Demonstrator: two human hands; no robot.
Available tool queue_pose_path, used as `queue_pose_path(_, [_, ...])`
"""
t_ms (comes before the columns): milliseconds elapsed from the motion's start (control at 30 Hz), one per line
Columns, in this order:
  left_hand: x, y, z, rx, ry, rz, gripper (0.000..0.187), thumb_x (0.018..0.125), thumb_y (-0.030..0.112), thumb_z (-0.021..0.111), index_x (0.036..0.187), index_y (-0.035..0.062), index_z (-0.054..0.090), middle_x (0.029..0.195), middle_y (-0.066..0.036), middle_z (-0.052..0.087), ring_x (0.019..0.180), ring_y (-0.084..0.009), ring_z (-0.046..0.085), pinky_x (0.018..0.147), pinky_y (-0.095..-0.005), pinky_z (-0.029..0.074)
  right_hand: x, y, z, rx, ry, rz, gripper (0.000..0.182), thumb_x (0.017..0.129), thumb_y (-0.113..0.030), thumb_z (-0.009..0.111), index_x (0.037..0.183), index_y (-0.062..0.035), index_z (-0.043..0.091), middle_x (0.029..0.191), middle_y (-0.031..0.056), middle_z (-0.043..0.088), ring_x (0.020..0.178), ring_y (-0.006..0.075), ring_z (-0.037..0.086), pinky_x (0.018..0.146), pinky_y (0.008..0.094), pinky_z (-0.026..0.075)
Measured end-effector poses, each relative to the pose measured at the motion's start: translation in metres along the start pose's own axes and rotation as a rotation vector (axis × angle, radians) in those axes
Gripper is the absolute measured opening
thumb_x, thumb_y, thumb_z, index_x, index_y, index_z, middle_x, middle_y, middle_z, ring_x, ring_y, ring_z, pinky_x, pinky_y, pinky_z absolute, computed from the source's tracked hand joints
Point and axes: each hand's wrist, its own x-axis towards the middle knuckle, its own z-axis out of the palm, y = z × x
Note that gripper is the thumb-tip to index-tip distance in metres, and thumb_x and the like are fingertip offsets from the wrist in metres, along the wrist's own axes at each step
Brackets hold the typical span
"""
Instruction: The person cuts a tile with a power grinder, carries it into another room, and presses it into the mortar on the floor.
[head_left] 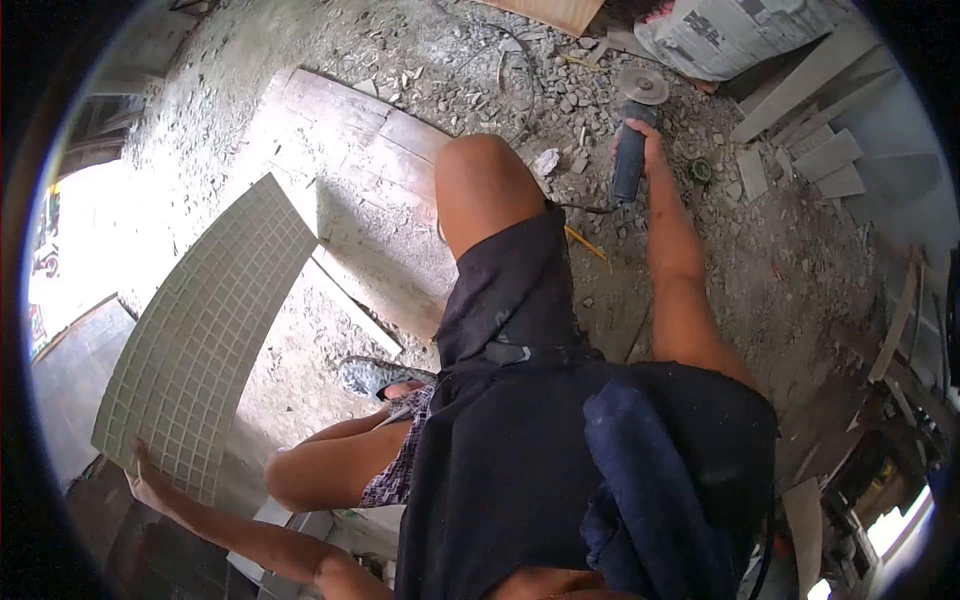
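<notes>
My left hand (pixel 148 482) grips the lower end of a large tile (pixel 208 325), its thumb lying over the ribbed grid of the back face. The tile is tilted up at my left side, and its far corner reaches over the floor. Out to the front right, my right hand (pixel 652 147) is wrapped round the dark body of an angle grinder (pixel 627 170). Its round cutting disc (pixel 643 86) points away from me, just above the rubble in this view. A dark cord (pixel 585 208) runs from the grinder's rear end toward my knee.
A dusty wooden board (pixel 345 125) lies on the ground before me, with a narrow strip (pixel 355 305) by its near edge. Broken rubble (pixel 570 95) surrounds the grinder. A yellow pencil-like stick (pixel 585 243), a filled sack (pixel 735 35) and tile offcuts (pixel 835 165) are at the right.
</notes>
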Motion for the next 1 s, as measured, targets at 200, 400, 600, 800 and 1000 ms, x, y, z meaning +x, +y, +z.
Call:
queue_pose_path(200, [0.004,0.000,-0.001,0.105,0.056,-0.001,0.060,0.085,0.032,0.080,0.131,-0.0011,0.061,0.117,-0.013,0.068,0.100,-0.0234,0.065,0.086,-0.0362,0.051,0.021,-0.002,-0.006,0.128,-0.022,-0.004,0.047,0.079,-0.042,0.065,0.086,0.0052,0.063,0.074,0.0175,0.065,0.062,0.0302,0.065,0.062,0.0448,0.056])
queue_pose_path(400, [0.009,0.010,-0.002,0.210,0.038,-0.003,0.066,0.084,0.038,0.078,0.135,0.0003,0.059,0.123,-0.017,0.066,0.104,-0.0285,0.064,0.090,-0.0422,0.050,0.016,0.000,-0.018,0.198,-0.014,-0.003,0.047,0.086,-0.041,0.062,0.089,0.0062,0.063,0.077,0.0177,0.066,0.064,0.0311,0.066,0.065,0.0442,0.056])
queue_pose_path(600, [-0.009,0.042,0.019,0.255,0.041,-0.012,0.071,0.081,0.042,0.079,0.135,0.0000,0.060,0.122,-0.017,0.066,0.101,-0.0289,0.064,0.087,-0.0427,0.051,0.000,0.008,-0.040,-0.005,0.078,0.111,0.052,0.088,-0.043,0.067,0.105,0.0053,0.061,0.085,0.0177,0.068,0.070,0.0292,0.068,0.068,0.0423,0.057])
queue_pose_path(800, [0.013,0.039,0.022,0.365,0.091,-0.017,0.077,0.075,0.052,0.082,0.131,0.0012,0.064,0.121,-0.016,0.067,0.101,-0.0288,0.065,0.088,-0.0432,0.050,-0.008,0.061,-0.063,-0.855,0.547,-0.061,0.079,0.076,-0.057,0.076,0.122,0.0032,0.056,0.106,0.0167,0.068,0.088,0.0312,0.070,0.078,0.0432,0.055])
queue_pose_path(1000, [0.017,0.067,0.036,0.513,0.006,-0.078,0.071,0.079,0.047,0.078,0.131,0.0007,0.063,0.121,-0.021,0.066,0.100,-0.0304,0.065,0.088,-0.0433,0.051,-0.087,-0.009,0.034,-1.255,0.449,0.349,0.089,0.085,-0.068,0.059,0.136,0.0039,0.054,0.138,0.0250,0.055,0.132,0.0399,0.050,0.107,0.0508,0.041])
